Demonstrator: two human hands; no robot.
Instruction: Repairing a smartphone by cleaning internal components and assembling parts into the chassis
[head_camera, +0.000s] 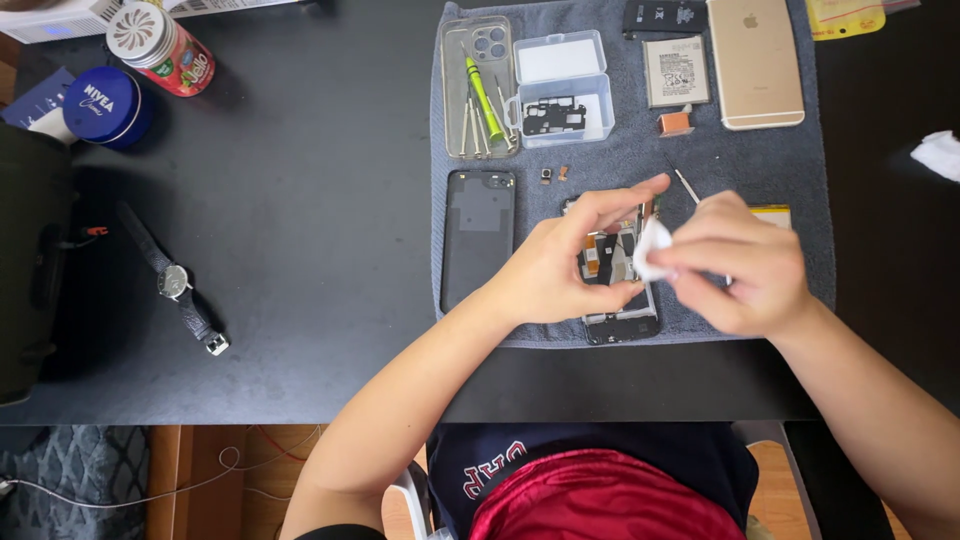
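An opened phone body (618, 300) with bare circuitry lies on a grey towel (730, 170). My left hand (560, 265) grips the phone's left side, with its fingers curled over the top. My right hand (745, 265) pinches a small white wipe (650, 250) against the phone's insides and also holds a thin metal tool (686, 186) that sticks up past the fingers. A black back cover (478, 235) lies just left of my left hand.
On the towel: a clear case with a green screwdriver (482, 95), a clear plastic box (562, 88), a battery (676, 70), a gold phone (755, 60). On the black desk at left lie a wristwatch (175, 282), a blue tin (105, 105) and a red can (160, 45).
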